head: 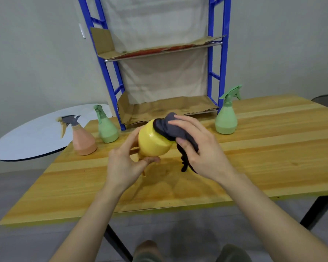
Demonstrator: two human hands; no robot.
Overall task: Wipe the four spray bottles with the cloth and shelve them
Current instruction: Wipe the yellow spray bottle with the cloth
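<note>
Yellow bottle (152,140): smooth, glossy plastic. Cloth (170,127): dark grey fabric, matt and soft. Left-hand green bottle (107,129), right-hand green bottle (226,120) and pink bottle (83,142): matt plastic. Table (254,157): planked wood with visible grain and a light sheen. Shelf frame (223,53): blue painted metal, bare metal front rails. Shelf liners (169,108): rough brown cardboard. Backing sheet (159,78): beige matt fabric.

yellow bottle (151,141) tilted, grey cloth (166,127) over its base; pink bottle (83,142) and green bottles (107,130) upright.
</note>
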